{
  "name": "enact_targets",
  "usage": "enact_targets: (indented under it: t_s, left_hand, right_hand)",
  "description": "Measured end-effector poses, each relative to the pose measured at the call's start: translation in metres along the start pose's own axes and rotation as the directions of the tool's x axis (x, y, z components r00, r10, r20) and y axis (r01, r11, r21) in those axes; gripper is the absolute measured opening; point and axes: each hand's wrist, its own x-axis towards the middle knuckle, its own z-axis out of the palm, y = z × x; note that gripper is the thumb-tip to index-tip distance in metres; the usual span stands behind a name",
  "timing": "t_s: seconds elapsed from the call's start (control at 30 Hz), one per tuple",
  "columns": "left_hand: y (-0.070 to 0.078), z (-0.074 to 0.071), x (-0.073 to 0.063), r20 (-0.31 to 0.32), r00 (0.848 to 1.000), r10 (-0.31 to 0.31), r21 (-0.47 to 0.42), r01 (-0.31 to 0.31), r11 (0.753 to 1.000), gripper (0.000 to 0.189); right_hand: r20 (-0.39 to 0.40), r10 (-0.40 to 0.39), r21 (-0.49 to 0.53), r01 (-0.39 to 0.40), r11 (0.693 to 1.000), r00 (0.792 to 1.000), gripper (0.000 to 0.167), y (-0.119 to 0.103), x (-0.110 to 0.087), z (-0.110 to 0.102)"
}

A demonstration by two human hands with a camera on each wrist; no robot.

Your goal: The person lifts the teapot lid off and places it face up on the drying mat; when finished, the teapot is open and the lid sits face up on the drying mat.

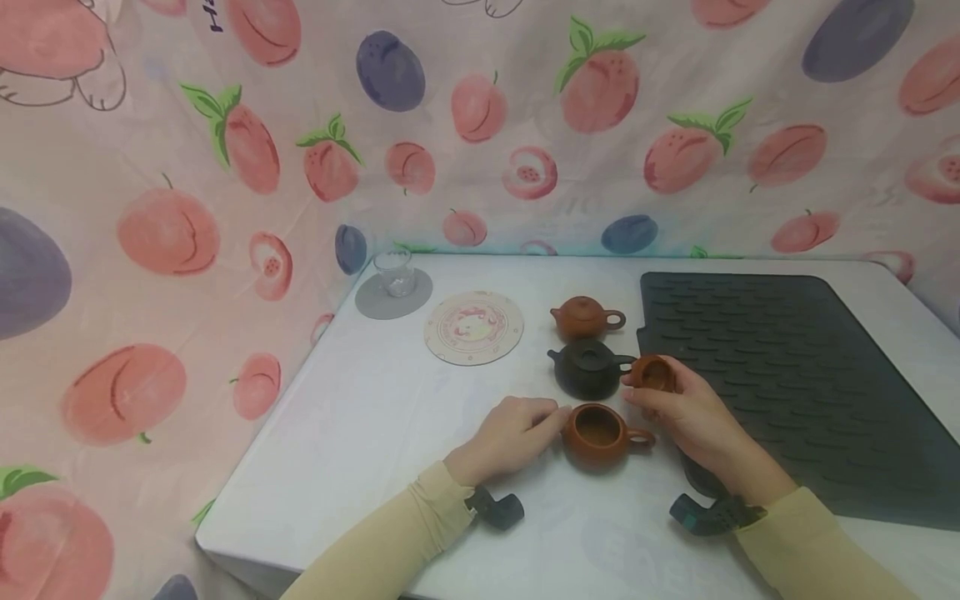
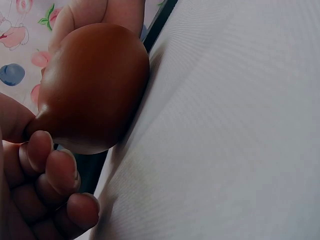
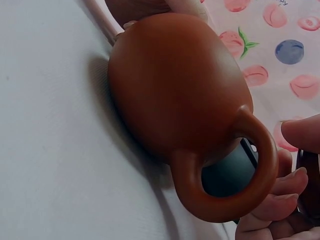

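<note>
A reddish-brown teapot (image 1: 592,454) without a lid stands at the front of the white table, its spout to the left and handle to the right. My left hand (image 1: 512,433) pinches its spout between thumb and fingers, as the left wrist view shows on the rounded body (image 2: 95,85). To the right, my right hand (image 1: 701,417) holds a small brown cup (image 1: 655,375), its opening towards the head camera. That cup overlaps the handle end of a black lidded teapot (image 1: 587,371) in the head view. Behind it sits a brown lidded teapot (image 1: 582,317).
A large black ridged mat (image 1: 780,400) covers the table's right side, reaching beneath my right forearm. At the back left, a clear glass cup (image 1: 397,279) stands on a grey round coaster (image 1: 371,302). Nearer lies a patterned round coaster (image 1: 474,327). Fruit-print cloth (image 1: 480,208) hangs behind.
</note>
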Motion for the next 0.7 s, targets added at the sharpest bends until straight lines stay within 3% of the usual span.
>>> enact_targets:
  t_s: [0.7]
  left_hand:
    - [0.0014,-0.0006,-0.0008,0.0,1.0,-0.006,-0.004,0.006,1.0,0.042]
  right_hand:
    - [-0.017,-0.009,0.032,0.009,0.999,1.0,0.056,-0.0009,0.0009,0.001]
